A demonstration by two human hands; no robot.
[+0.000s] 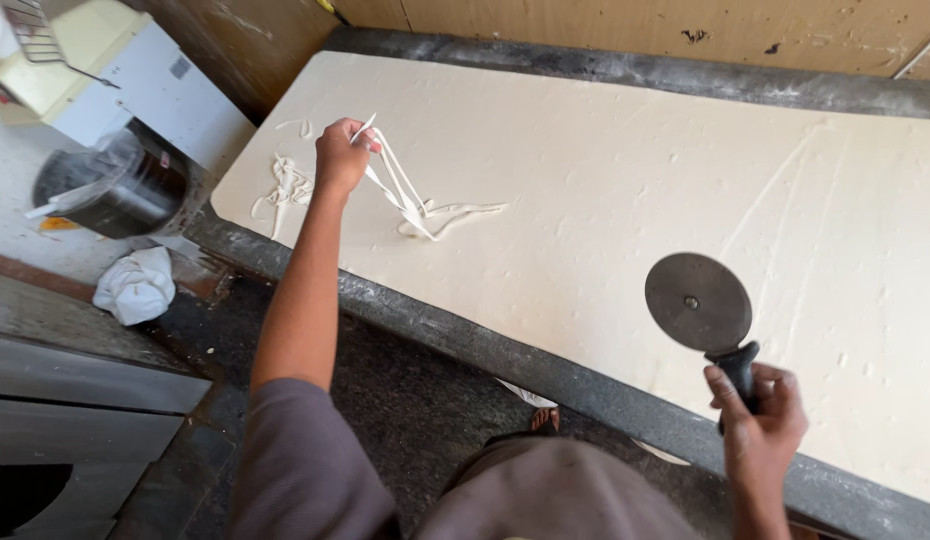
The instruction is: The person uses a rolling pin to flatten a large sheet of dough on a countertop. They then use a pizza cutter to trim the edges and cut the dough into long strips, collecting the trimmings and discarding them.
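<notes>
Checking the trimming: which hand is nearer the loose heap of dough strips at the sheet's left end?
Left. The left hand lifts strips just beside the heap; the right hand holds the wheel cutter far away.

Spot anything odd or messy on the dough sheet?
Mostly tidy. Loose dough strips lie tangled near the sheet's left end, and the left hand lifts more strips. A crumpled white cloth lies on the floor.

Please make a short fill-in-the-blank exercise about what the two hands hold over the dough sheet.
The right hand holds a round wheel cutter by its ____ handle.
The left hand lifts thin dough strips off the ____ sheet.
The sheet lies on a dark ____ counter.

Missing words: black; dough; stone
</notes>
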